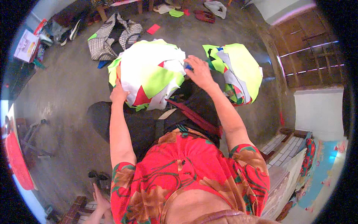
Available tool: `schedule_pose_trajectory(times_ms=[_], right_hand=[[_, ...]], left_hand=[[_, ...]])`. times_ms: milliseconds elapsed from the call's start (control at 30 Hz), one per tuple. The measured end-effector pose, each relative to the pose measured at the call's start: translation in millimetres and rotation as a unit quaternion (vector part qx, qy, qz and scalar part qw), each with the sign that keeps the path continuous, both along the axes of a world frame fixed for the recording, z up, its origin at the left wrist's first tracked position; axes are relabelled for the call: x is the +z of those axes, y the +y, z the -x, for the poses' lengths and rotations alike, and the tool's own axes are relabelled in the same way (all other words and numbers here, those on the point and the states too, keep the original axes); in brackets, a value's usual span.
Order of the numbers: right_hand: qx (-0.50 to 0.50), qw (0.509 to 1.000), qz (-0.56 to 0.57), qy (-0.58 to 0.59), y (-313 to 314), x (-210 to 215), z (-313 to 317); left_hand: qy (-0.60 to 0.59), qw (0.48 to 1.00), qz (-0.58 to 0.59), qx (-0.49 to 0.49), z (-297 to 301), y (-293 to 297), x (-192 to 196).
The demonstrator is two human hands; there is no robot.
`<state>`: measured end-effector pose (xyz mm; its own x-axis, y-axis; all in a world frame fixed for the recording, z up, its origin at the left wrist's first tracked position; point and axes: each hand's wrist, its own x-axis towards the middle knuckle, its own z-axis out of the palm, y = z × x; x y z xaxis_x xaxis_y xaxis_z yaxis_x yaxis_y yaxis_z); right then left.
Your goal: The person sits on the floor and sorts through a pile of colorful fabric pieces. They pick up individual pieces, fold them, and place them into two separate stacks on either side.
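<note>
A thick round stack of fabric pieces (156,80) in white, lime green and red lies in front of my dark-trousered lap. My left hand (120,93) holds the stack's left edge, its fingers partly hidden against the cloth. At the right edge, my right hand (201,72) has its fingers apart, close to or touching the cloth; it holds nothing that I can see. A second pile of fabric pieces (242,72), lime green with grey, red and dark bits, sits on the floor to the right. Across my lap lies a dark red strip (197,117).
A checked cloth (112,37) lies crumpled at the far left, with a red scrap (153,29) near it. Dark red footwear (204,16) rests on the far floor. At lower left is another person's bare limb (100,203); a slatted wooden bench (287,151) stands right.
</note>
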<state>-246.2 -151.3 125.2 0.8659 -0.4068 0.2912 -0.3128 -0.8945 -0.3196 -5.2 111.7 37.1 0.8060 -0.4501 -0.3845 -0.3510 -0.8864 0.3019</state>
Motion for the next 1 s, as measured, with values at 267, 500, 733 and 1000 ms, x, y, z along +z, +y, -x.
schedule_pose_trajectory(times_ms=[267, 500, 733, 1000], right_hand=[[-0.148, 0.988, 0.009, -0.031, -39, 36, 69], [-0.298, 0.944, 0.129, -0.06, -92, 24, 112], [-0.359, 0.932, 0.047, 0.026, -113, -2, 116], [-0.386, 0.92, 0.062, 0.015, -116, 0, 116]], left_hand=[[-0.002, 1.0, -0.019, -0.017, 5, -3, 8], [-0.027, 0.999, 0.0, -0.034, 2, 1, -2], [-0.029, 0.999, 0.005, -0.031, 1, 3, -1], [-0.021, 0.999, 0.001, -0.026, -1, 1, -4]])
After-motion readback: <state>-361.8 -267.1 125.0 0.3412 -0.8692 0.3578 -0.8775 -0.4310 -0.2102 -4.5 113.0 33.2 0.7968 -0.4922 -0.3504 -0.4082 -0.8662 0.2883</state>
